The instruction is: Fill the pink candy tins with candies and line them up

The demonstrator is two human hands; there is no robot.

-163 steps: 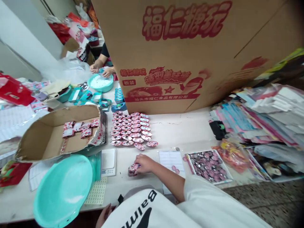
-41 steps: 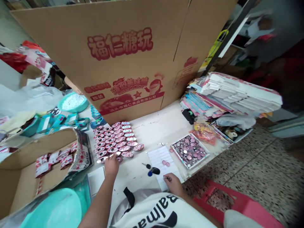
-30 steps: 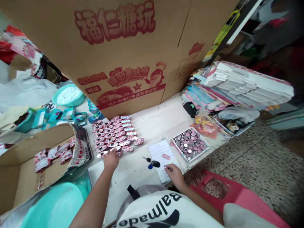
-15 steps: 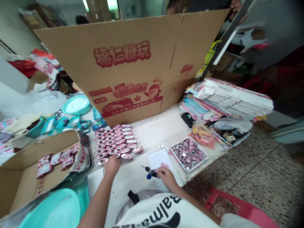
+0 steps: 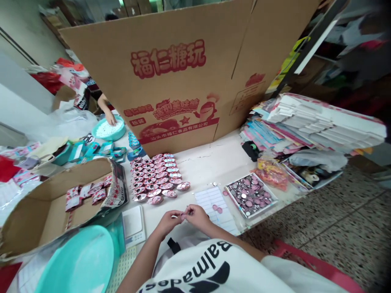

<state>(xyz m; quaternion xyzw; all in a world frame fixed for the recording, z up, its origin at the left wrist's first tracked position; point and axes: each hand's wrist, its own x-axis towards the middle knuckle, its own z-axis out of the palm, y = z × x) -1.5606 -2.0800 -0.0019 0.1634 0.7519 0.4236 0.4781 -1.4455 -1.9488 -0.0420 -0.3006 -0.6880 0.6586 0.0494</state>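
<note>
Hands meet just above the tabletop (image 5: 207,160) near its front edge: left hand (image 5: 166,221) and right hand (image 5: 195,215) bring their fingers (image 5: 186,211) together, pinched on a small pink piece (image 5: 182,215) between them. Rows of pink foil cups (image 5: 157,177) lie just beyond, a lined sheet (image 5: 214,201) beside the right hand.

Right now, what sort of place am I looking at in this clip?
Probably a small packing workshop for candy toys. A big printed carton stands on the white table, rows of pink foil cups lie laid out, and flat packaging is stacked at the side. Another person's hand works at a basin.
</note>
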